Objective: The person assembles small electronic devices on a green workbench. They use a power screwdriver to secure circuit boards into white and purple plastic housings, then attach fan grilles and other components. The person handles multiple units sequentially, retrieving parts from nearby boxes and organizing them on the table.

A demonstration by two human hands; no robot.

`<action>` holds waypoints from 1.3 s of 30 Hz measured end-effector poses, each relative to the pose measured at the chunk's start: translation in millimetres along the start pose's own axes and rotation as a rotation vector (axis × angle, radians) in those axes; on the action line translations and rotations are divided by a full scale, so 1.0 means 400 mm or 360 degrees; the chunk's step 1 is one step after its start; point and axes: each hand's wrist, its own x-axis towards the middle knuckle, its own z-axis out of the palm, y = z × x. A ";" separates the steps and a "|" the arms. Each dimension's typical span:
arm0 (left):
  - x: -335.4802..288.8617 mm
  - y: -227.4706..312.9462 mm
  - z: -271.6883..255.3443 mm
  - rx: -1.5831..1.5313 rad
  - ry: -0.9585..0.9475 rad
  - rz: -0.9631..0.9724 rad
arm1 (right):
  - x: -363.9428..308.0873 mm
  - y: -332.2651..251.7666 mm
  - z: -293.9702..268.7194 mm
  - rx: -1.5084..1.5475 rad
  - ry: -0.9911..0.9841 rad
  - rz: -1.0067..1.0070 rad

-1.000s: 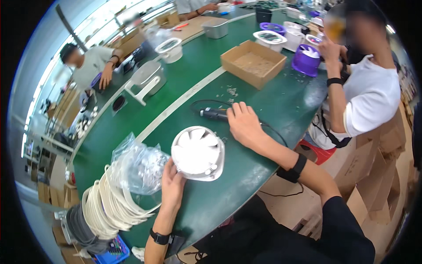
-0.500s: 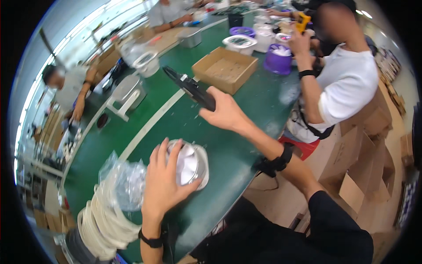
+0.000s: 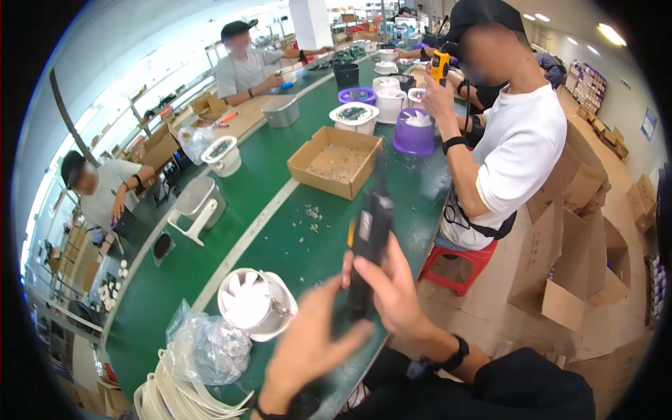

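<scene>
My right hand (image 3: pixel 399 297) is wrapped around a long black hand-held tool (image 3: pixel 369 241), raised upright above the table. A small yellow bit shows on the tool's side; motion blur hides its exact kind. Just left of it is my left hand (image 3: pixel 308 346), blurred, its thumb spread from the fingers and nothing visible in it. Beyond that hand, a round white housing with white fan blades (image 3: pixel 245 297) sits on the green table (image 3: pixel 280 245). Next to the housing lies a clear plastic bag (image 3: pixel 210 346) of small parts I cannot make out, beside a stack of cream-coloured curved rings (image 3: pixel 175 395).
A shallow cardboard box (image 3: pixel 336 164) with small bits stands ahead, scraps (image 3: pixel 313 217) scattered before it. Farther off are a purple tub (image 3: pixel 414 133) and white tubs (image 3: pixel 354 117). On my right, a co-worker (image 3: pixel 521 147) on a red stool (image 3: pixel 458 269) holds a yellow device.
My left hand has left the fan housing and moved right toward the tool. My right hand has brought the black tool closer and turned it upright. The view has shifted, showing more of the far table.
</scene>
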 end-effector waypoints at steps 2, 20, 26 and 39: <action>0.012 0.040 0.042 -0.0238 -0.0087 -0.0175 | -0.038 -0.002 0.009 -0.0016 0.0077 -0.0083; -0.010 -0.225 -0.198 0.0727 0.0210 0.0014 | 0.271 -0.044 0.139 -0.0124 -0.0579 -0.0225; 0.001 -0.354 -0.177 0.0943 0.0420 -0.0820 | 0.437 0.010 0.271 -0.0272 -0.0857 -0.0256; -0.008 -0.299 -0.194 0.0753 0.0184 -0.0846 | 0.503 0.182 0.307 -0.0386 -0.0977 -0.0418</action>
